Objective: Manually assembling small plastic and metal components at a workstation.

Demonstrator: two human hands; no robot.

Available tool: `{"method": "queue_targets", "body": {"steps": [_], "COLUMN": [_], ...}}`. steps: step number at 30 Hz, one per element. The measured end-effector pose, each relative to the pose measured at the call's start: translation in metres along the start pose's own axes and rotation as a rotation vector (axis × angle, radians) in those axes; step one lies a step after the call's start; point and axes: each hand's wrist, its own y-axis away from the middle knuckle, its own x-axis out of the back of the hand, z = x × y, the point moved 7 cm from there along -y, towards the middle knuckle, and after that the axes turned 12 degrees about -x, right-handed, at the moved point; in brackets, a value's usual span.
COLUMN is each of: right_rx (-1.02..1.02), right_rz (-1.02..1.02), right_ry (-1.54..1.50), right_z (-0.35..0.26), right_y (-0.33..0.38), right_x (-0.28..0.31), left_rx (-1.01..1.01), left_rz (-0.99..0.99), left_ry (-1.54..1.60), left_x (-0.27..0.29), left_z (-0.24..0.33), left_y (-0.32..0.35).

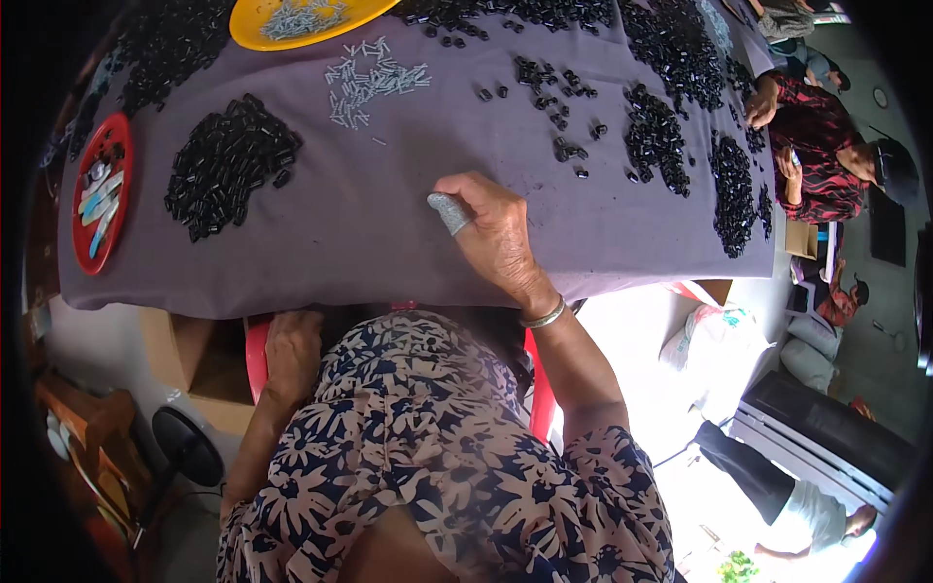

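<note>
My right hand [493,228] is over the near edge of the cloth-covered table, its fingers curled in and a grey wrap on the thumb. What it holds, if anything, is hidden. My left hand [293,348] hangs low by the table's front edge, next to a red chair [257,358]; its fingertips are hard to see. Left of centre lies a heap of short black cylindrical pieces [231,165]. Beyond my right hand are a loose pile of thin silvery pins [374,83] and small scattered clusters of black pieces [554,92].
A red tray [122,209] with small tools stands at the left edge, and a yellow plate [255,39] of pins at the back. More black pieces [671,53] cover the far and right sides. A co-worker in a red-and-black shirt [816,146] sits at the right end.
</note>
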Motion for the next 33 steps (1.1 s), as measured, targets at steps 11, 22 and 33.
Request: {"method": "queue_targets", "body": {"steps": [11,22,33], "right_rx": [-0.22,0.004,-0.132], "right_rz": [0.362,0.114,-0.009], "right_ry": [0.177,0.561,-0.088], "right_z": [0.046,0.057,0.006], "right_y": [0.01,-0.012,-0.016], "right_x": [0.119,0.13,0.044], "left_rx": [-0.029,-0.574,-0.503], "left_rz": [0.18,0.091,0.503], "left_ry": [-0.135,0.516,0.855], "left_x": [0.03,0.141,0.126], "left_z": [0.01,0.113,0.088], "left_y": [0.002,-0.073,-0.136]}}
